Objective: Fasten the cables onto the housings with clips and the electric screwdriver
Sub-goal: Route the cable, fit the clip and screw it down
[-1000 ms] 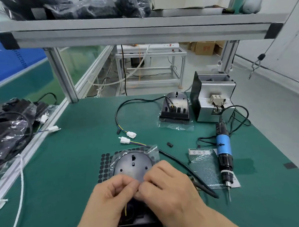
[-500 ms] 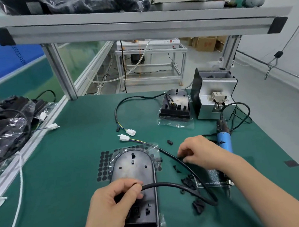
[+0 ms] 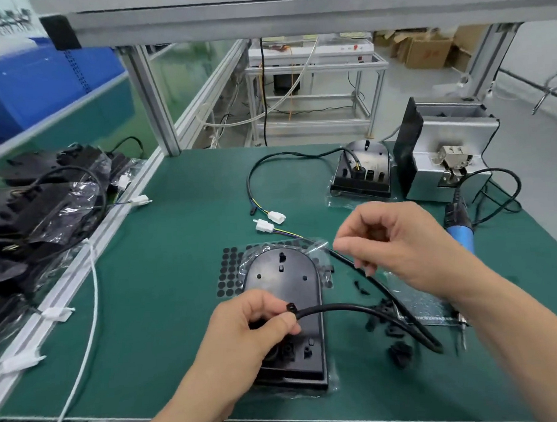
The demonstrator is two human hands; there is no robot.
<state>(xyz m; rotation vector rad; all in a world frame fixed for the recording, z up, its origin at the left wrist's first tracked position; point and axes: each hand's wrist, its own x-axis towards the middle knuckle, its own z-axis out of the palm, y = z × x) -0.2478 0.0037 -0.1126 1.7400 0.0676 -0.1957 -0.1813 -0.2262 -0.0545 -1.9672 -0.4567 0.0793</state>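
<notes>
Cable (image 3: 355, 308) pinched by fingers of left hand (image 3: 254, 333) over housing (image 3: 283, 284) on surface (image 3: 178, 279). Right hand (image 3: 400, 247) curled above loose clips (image 3: 400, 352); whether gripping one, cannot tell. Risk: pinch loosens, springy cable slides off seat.

Second housing (image 3: 361, 175) behind near housing (image 3: 284, 309), screwdriver (image 3: 460, 231) right, clips (image 3: 391, 330) between

Cable (image 3: 354, 307) in left hand (image 3: 244, 333), over housing (image 3: 283, 274)

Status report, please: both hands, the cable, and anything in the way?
Left hand pinches cable over near housing. Right hand raised, fingers curled, contents unclear. Screwdriver lies untouched. Loose clips beside housing, nothing blocking.
</notes>
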